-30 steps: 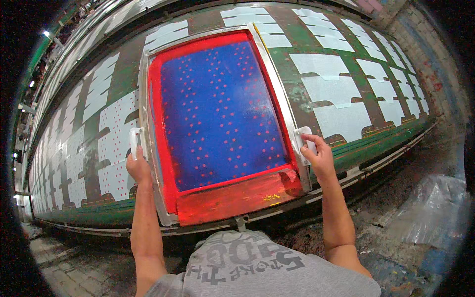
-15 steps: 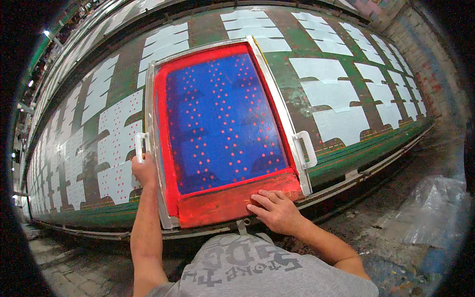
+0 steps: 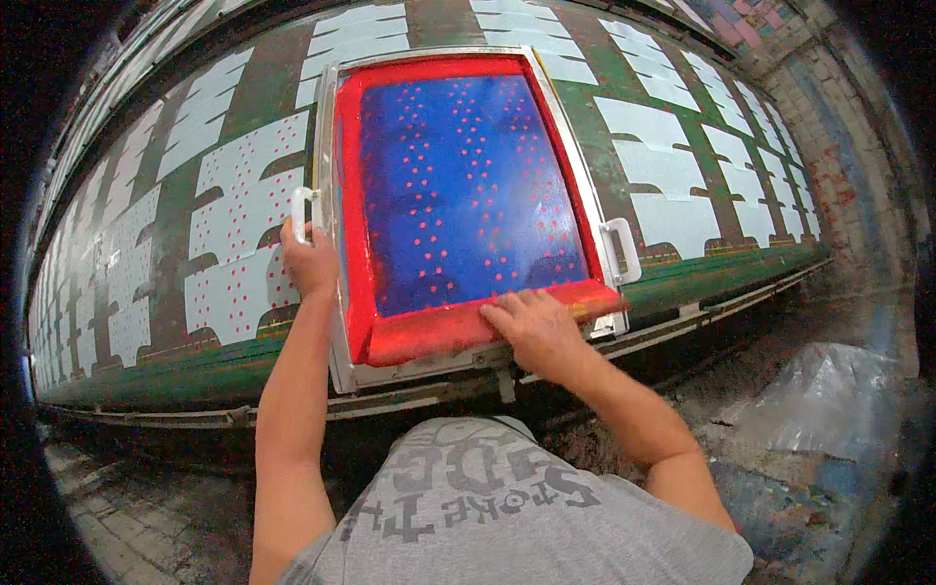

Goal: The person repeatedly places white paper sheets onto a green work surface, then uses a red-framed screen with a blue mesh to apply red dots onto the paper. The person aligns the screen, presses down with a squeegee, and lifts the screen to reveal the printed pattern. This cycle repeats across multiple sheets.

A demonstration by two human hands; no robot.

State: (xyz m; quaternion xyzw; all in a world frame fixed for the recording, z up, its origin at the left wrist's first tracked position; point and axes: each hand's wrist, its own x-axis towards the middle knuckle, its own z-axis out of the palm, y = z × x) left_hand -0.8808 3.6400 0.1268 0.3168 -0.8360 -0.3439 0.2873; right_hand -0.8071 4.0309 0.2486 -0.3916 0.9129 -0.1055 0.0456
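A screen-printing frame (image 3: 571, 161) with a metal rim lies on the long green table. Its blue mesh (image 3: 439, 195) carries scattered red dots and has a red, ink-coated border. My left hand (image 3: 310, 265) is closed around the white handle (image 3: 299, 214) on the frame's left side. Across the near end of the screen lies a wide red-smeared squeegee (image 3: 429, 336), slightly tilted. My right hand (image 3: 541, 336) grips its top edge, fingers over the far side and thumb hidden. Another white handle (image 3: 624, 252) on the right side is untouched.
Pale cut panels (image 3: 663, 219) lie in rows on the green table (image 3: 721, 263); those left of the frame bear red dots (image 3: 239, 244). A metal rail (image 3: 702, 317) runs along the table's near edge. Clear plastic sheeting (image 3: 829, 400) lies on the floor at right.
The squeegee has tilted up at the near end, and my right hand has gone from resting on it to gripping its edge. My left hand keeps hold of the handle. The view has shifted.
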